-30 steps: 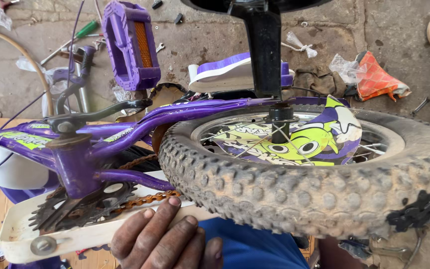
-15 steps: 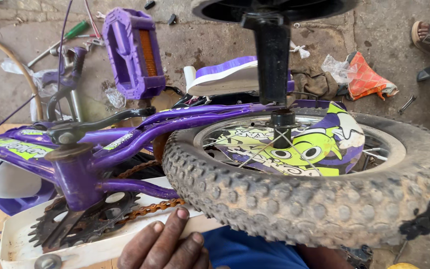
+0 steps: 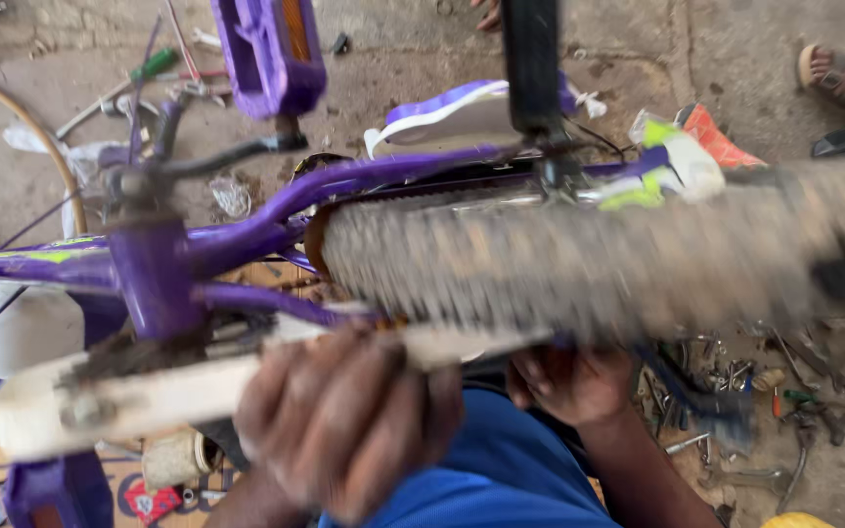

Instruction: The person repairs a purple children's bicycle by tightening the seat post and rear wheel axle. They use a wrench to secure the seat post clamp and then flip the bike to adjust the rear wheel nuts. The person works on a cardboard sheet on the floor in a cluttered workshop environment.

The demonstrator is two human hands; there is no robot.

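Floor: concrete [image 3: 755, 59] | scattered tools [image 3: 735, 391] | surroundings blurred, probably outdoors

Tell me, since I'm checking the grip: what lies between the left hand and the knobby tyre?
In the head view, the white chain guard lies between the left hand and the tyre; the hand presses against it. Motion blur hides finer detail.

Motion smears your left hand [image 3: 344, 420] and the knobby tyre [image 3: 599, 259]; your right hand [image 3: 569, 381] sits half hidden beneath it, grip unreadable.
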